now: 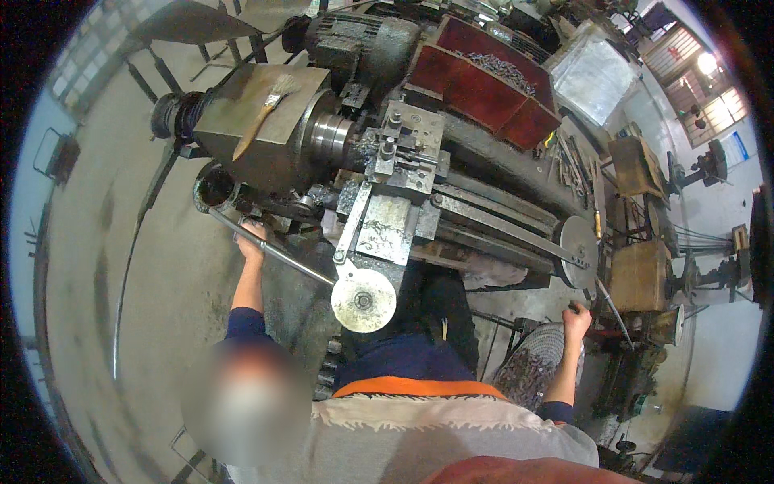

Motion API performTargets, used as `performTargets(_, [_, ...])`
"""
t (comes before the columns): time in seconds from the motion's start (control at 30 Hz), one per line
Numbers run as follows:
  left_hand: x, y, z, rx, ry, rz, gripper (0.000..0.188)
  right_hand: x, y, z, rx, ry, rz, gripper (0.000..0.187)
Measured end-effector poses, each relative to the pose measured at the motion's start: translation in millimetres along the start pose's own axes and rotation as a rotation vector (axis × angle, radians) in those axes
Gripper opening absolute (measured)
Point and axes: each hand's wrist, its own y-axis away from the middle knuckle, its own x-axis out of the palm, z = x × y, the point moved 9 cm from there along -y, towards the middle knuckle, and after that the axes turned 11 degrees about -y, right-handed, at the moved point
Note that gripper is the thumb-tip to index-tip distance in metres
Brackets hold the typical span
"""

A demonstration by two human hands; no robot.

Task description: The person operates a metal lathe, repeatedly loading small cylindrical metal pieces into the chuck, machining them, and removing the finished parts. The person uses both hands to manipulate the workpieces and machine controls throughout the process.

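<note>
In front of me is a greasy metal lathe-like machine. My left hand (251, 239) is closed at a long shiny lever bar (294, 264), left of the machine; its fingers are partly hidden. Far to the right, my right hand (576, 321) is closed round a small dark handle (575, 306), below a round plate (575, 252). Between them, the tool block (407, 149) sits close to a shiny round spindle part (330, 135). A pale metal disc (364, 300) hangs at the near end of the slide (385, 228).
A wooden-handled brush (260, 125) lies on the machine's left housing (230, 105). Behind stands a red tray (476, 93) with many small metal pieces (500, 71). Several tools (574, 169) lie at the right. A woven basket (528, 363) with dark shavings stands near my right arm.
</note>
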Motion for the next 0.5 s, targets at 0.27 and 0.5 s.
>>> performTargets(0.27, [-50.1, 10.2, 10.2, 0.139, -0.281, 0.346, 0.030, -44.4, -43.2, 98.5, -0.150, -0.101, -0.037, 0.034])
performTargets(0.5, [-80.8, 14.7, 41.9, 0.103, -0.109, 0.432, 0.033, -6.5, -73.7, 332.9, -0.566, -0.495, 0.173, 0.037])
